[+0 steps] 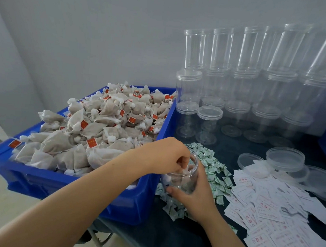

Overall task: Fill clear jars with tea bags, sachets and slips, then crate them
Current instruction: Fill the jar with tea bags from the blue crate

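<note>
Right at the near corner of the blue crate (143,209) stands the open clear jar (183,175), and both hands are on it. The right hand (195,196) wraps it from the near side, fingers and thumb curled round the wall, holding it upright over the sachets. The left hand (165,154) comes across from above the crate, its fingertips bunched down in the jar's mouth, pinching a tea bag (185,171) that hangs inside the rim. A few pale bags already lie in the bottom of the jar.

The crate itself is heaped with tea bags (91,129), greyish pouches with white knotted tops and small red tags on strings, mounded above its rim.

Just right of the crate, under and beyond the jar, spreads a drift of green-and-white sachets (211,164) on the dark table (168,240). Further right of the crate lies a wide scatter of white slips (268,209) printed in red, overlapping one another. Beyond the slips rest several loose clear lids (285,160), some stacked.

Behind the crate's far right corner, against the wall, empty lidded jars (239,80) stand stacked in rows, the upper ones leaning slightly.
</note>
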